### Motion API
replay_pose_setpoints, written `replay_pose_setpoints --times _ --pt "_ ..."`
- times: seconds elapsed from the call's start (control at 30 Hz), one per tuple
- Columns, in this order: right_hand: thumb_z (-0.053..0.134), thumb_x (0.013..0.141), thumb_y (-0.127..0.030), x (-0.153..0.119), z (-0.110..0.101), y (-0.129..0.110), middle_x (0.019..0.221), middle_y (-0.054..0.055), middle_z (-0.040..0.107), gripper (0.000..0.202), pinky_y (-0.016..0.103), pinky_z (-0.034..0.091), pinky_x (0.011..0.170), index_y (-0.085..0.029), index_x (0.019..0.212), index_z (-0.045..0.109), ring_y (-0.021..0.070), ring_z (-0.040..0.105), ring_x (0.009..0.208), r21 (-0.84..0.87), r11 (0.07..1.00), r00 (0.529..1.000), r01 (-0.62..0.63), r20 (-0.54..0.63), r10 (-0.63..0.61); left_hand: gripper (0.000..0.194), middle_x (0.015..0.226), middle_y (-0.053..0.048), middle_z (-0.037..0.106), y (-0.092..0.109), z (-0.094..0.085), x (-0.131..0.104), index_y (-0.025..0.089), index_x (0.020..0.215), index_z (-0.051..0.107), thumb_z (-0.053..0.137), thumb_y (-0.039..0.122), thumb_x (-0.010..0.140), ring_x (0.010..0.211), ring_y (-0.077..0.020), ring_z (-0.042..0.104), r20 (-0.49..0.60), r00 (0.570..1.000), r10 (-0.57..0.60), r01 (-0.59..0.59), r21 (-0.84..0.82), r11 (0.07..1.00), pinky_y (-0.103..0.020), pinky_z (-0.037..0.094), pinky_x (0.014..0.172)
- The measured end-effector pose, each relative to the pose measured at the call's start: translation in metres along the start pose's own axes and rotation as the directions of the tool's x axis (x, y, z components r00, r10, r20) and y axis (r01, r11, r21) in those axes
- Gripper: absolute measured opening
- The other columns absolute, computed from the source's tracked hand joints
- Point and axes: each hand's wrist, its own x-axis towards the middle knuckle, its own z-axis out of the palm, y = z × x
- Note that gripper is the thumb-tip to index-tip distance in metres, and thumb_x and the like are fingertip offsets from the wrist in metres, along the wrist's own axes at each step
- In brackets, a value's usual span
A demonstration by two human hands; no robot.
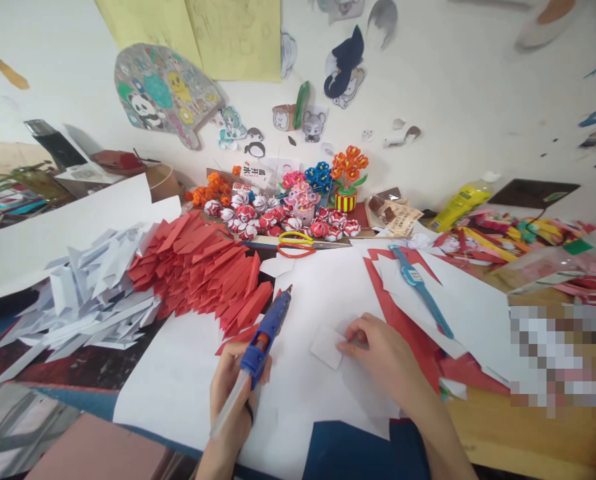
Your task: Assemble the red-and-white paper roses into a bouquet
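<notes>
A blue glue gun (271, 328) with a clear glue stick at its back is gripped in my left hand (233, 393), its nozzle pointing up and away. My right hand (378, 353) pinches the edge of a small white paper piece (327, 347) between thumb and fingers, just above the large white sheet (178, 380). Folded red paper strips (203, 267) lie in a heap left of the glue gun. Beyond them is a pile of folded white strips (98, 287).
Scissors (297, 244) lie behind the sheet, before red-and-white paper flowers (278, 219) and a striped pot (346, 200). To the right are a blue watch (421, 287), red paper (403, 320), a yellow bottle (463, 202) and colourful scraps (518, 233). A pink box (103, 450) sits front left.
</notes>
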Motion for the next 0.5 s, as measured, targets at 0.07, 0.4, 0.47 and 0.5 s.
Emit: replay_pose_setpoints --times 0.07,0.4,0.47,0.5 --pt "0.072 0.074 -0.029 0.009 -0.003 -0.001 0.072 0.001 0.065 0.012 0.029 0.041 0.058 -0.023 0.07 0.062 0.0186 0.062 0.068 0.115 0.993 1.0 -0.002 0.027 -0.001 0.033 0.064 0.0 0.054 -0.001 -0.001 0.0 0.016 0.092 0.061 0.071 0.045 0.078 0.06 -0.0143 0.051 0.02 1.0 -0.002 0.002 0.005 1.0 -0.026 0.034 0.059" --pt "0.075 0.074 -0.047 0.053 0.002 -0.04 0.077 0.004 0.07 0.033 0.031 0.053 0.071 -0.019 0.083 0.059 0.0201 0.07 0.074 0.722 0.691 0.999 0.014 0.01 -0.031 0.038 0.067 -0.003 0.058 -0.021 -0.019 -0.005 0.016 0.11 0.06 0.061 0.047 0.087 0.064 -0.017 0.05 0.044 0.998 0.035 -0.036 0.033 0.999 -0.029 0.035 0.063" --pt "0.075 0.075 -0.048 0.051 0.01 -0.043 0.076 0.003 0.07 0.035 0.031 0.054 0.074 -0.019 0.086 0.059 0.0193 0.07 0.073 0.8 0.599 1.0 -0.004 0.009 -0.004 0.04 0.066 -0.003 0.057 -0.022 -0.02 -0.006 0.015 0.111 0.06 0.059 0.047 0.088 0.062 -0.0162 0.049 0.042 0.999 0.032 -0.033 0.034 0.999 -0.029 0.035 0.063" --pt "0.075 0.075 -0.048 0.05 0.013 -0.044 0.076 0.004 0.071 0.035 0.031 0.054 0.074 -0.019 0.087 0.059 0.019 0.071 0.072 0.823 0.568 1.0 -0.013 0.011 0.007 0.039 0.065 -0.003 0.056 -0.022 -0.019 -0.006 0.014 0.11 0.061 0.058 0.047 0.089 0.06 -0.015 0.047 0.045 0.999 0.022 -0.024 0.032 0.999 -0.029 0.034 0.061"
